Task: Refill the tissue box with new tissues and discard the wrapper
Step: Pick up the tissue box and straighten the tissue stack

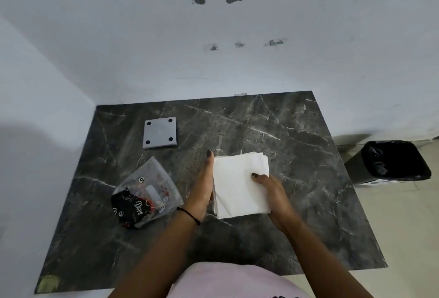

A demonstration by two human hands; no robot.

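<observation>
A white stack of tissues (237, 186) is held above the dark marble table (297, 155), near its middle. My left hand (202, 190) presses flat against the stack's left edge. My right hand (273, 195) grips its right side, thumb on top. The empty clear plastic wrapper (147, 193), with black and red print, lies crumpled on the table to the left of my left hand. A grey square piece (160, 132) with four dark round feet lies flat at the back left; whether it is the tissue box or its base I cannot tell.
A black bin (392, 162) lined with a black bag stands on the floor just off the table's right side. White walls close the table in behind and on the left. My pink top (232, 281) shows at the near edge.
</observation>
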